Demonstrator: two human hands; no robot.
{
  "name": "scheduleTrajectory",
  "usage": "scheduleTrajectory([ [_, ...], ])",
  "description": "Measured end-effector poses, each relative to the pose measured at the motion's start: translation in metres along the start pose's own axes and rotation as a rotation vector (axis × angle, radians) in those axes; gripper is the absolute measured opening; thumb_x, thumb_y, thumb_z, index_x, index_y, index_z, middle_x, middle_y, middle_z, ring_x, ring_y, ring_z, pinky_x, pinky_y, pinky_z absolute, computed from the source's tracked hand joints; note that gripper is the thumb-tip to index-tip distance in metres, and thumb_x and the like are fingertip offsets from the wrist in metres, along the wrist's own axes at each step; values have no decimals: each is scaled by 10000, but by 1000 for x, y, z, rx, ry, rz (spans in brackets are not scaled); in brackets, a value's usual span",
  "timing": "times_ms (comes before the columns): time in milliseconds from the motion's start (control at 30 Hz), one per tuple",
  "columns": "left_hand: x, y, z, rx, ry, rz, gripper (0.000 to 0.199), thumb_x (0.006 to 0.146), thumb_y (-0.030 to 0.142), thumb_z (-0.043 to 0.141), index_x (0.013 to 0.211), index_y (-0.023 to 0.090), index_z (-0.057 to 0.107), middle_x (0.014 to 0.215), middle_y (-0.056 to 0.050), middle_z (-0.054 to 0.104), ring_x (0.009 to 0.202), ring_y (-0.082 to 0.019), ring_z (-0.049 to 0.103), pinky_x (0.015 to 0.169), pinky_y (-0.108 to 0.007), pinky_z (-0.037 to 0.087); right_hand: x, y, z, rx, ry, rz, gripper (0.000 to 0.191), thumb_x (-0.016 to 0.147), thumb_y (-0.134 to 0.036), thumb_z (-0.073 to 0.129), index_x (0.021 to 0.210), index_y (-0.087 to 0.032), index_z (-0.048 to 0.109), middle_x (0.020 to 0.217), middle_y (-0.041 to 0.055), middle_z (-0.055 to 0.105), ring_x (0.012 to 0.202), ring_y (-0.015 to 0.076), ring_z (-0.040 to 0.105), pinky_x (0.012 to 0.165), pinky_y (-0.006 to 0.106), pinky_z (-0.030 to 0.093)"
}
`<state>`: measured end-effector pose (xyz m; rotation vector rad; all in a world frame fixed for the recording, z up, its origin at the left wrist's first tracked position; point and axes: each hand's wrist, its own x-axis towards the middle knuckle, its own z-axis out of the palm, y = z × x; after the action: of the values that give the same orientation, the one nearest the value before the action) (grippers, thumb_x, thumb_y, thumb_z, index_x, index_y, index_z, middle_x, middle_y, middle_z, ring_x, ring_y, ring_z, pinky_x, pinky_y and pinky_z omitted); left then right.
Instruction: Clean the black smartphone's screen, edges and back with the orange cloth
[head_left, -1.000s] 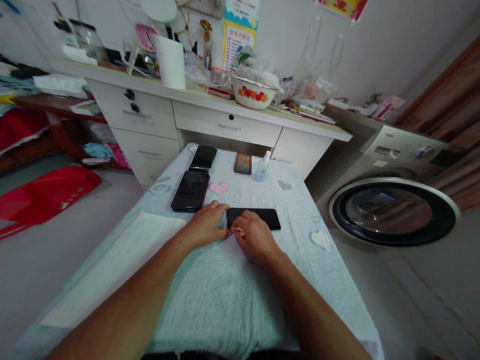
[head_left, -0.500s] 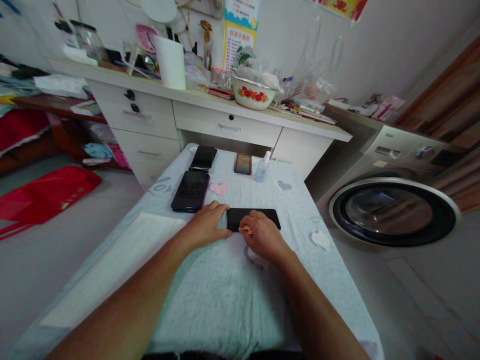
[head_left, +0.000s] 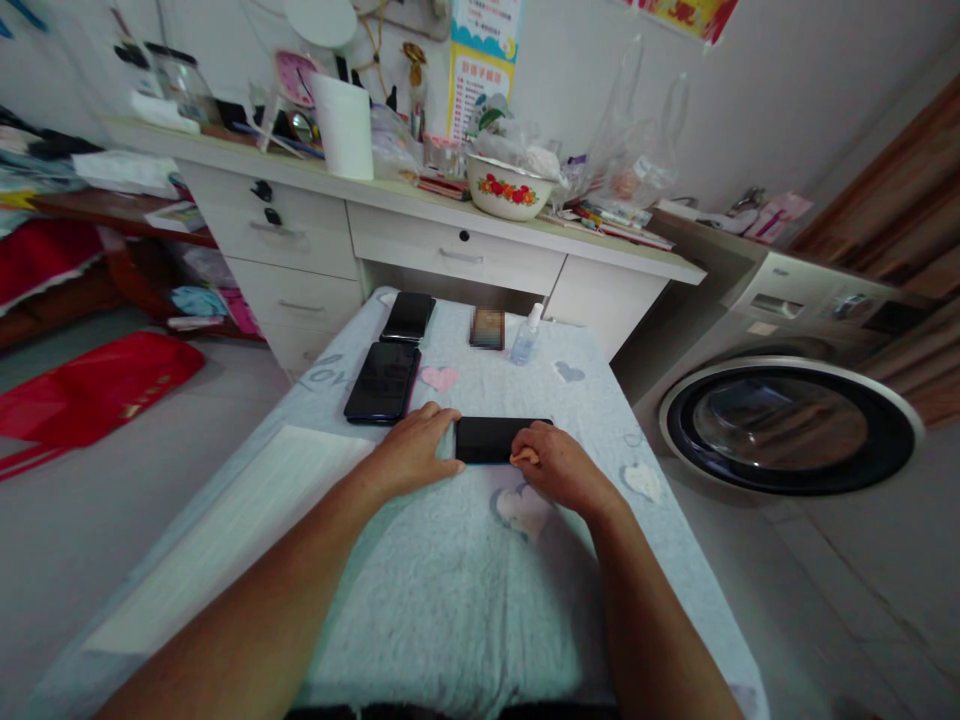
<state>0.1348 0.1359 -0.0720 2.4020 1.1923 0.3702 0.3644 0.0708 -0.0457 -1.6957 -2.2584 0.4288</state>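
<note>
From the head view, the right hand [head_left: 561, 468] keeps a closed grip on an orange cloth [head_left: 526, 457] at the right part of the black phone [head_left: 486, 440], flat on the surface [head_left: 450, 590]. The left hand [head_left: 415, 452], its grip spread wide, touches the phone's left end.

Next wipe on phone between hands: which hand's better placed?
Likely right: the right hand holds the orange cloth toward the right end of the phone; the left hand, no cloth visible, is at its left end.
</note>
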Motion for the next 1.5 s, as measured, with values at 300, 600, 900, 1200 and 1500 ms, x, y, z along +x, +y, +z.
scheduleTrajectory([
  [300, -1, 0, 1, 0, 2, 1, 624, 698, 388, 642, 1262, 172, 482, 1115, -97, 539, 1050, -257, 543, 928, -349, 421, -6, 9, -16, 33, -35, 78, 154, 732, -79, 570, 808, -178, 660, 842, 36, 635, 784, 144, 559, 712, 239, 383],
  [600, -1, -2, 2, -8, 1, 1, 616, 698, 387, 640, 1256, 179, 484, 1117, -92, 546, 1059, -258, 542, 929, -344, 417, -8, 17, -19, 10, -32, 102, 143, 731, -91, 571, 796, -182, 660, 835, 31, 657, 777, 145, 570, 696, 234, 381],
  [900, -1, -1, 1, -3, 2, 7, 616, 703, 391, 637, 1257, 171, 484, 1112, -96, 541, 1050, -259, 540, 920, -348, 419, -11, 19, -26, -14, -48, 149, 151, 740, -96, 565, 813, -179, 668, 845, 35, 662, 784, 147, 576, 696, 231, 381],
  [1200, -1, 0, 0, -10, 8, 9, 590, 696, 382, 634, 1237, 186, 500, 1083, -86, 547, 1040, -262, 545, 915, -350, 421, -16, 34, -29, -6, -48, 198, 132, 743, -124, 575, 812, -185, 670, 840, 26, 661, 775, 147, 571, 678, 233, 377],
  [1500, 0, 1, 1, -15, 10, 7, 628, 691, 384, 630, 1259, 151, 498, 1098, -106, 538, 1038, -269, 545, 924, -360, 423, -20, 38, -34, -7, -27, 268, 123, 738, -114, 578, 789, -177, 670, 797, 20, 666, 743, 140, 575, 651, 227, 369],
])
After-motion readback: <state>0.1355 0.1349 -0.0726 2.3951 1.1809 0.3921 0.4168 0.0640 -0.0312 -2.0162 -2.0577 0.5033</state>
